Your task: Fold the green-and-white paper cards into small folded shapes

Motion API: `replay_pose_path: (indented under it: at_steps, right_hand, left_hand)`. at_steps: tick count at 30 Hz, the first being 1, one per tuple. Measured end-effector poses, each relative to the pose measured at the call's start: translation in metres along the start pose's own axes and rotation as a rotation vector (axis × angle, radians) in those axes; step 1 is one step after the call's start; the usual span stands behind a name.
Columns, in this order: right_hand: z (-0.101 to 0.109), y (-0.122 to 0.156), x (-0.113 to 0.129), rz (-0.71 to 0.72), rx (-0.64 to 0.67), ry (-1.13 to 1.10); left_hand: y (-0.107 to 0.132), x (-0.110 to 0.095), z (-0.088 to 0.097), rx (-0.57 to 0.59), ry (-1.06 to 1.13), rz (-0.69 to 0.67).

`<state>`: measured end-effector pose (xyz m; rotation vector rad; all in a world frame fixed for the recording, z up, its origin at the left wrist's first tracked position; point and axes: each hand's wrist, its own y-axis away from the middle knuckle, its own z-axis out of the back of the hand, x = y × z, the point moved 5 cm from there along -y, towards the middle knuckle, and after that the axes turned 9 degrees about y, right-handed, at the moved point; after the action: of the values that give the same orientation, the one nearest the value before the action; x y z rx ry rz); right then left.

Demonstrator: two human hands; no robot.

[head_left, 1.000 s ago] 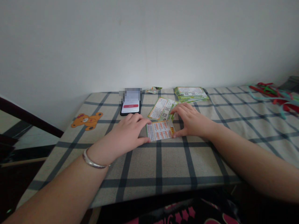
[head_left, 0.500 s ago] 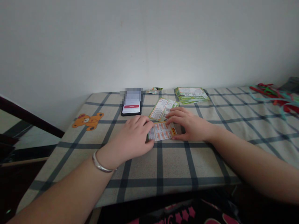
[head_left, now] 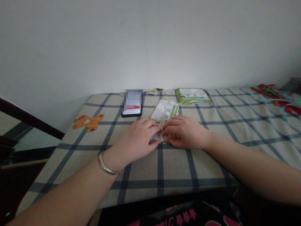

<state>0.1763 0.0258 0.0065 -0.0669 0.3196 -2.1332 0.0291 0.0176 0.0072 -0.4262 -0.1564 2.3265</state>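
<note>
A small printed card (head_left: 161,136), white with orange blocks of text, lies on the checked cloth between my hands. My left hand (head_left: 136,139) grips its left part, thumb at the near edge and fingers over the far edge. From the other side my right hand (head_left: 187,131) holds it the same way, fingers curled and thumb at the near edge. The fingertips of both hands are close together and cover much of the card. Just beyond it lies a green and white card (head_left: 162,110) with an orange border, flat on the cloth.
A stack of green cards (head_left: 192,95) stands by the wall, with a crumpled wrapper-like piece (head_left: 155,91) to its left. A phone (head_left: 132,110) lies at the back left. Coloured ribbons (head_left: 279,99) are heaped at the right. The checked tablecloth (head_left: 94,138) has a bear picture (head_left: 88,122).
My right hand has slid left over the card, and its fingers have curled in. My left hand has shifted slightly right. The fingertips are now closer together, covering more of the card.
</note>
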Motion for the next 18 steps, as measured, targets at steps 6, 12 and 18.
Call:
replay_pose_path:
  at_steps: [6, 12, 18]
  right_hand:
    - [0.0, 0.001, 0.01, -0.031, -0.041, 0.152]
    - [0.003, 0.001, 0.018, -0.007, -0.122, 0.23]
    - [0.004, 0.0, 0.016, -0.065, -0.144, 0.202]
  left_hand:
    - [-0.002, 0.003, -0.003, -0.027, 0.052, -0.026]
    - [-0.004, 0.003, -0.003, -0.025, 0.079, -0.038]
    - [-0.006, 0.002, -0.002, -0.029, 0.079, -0.076]
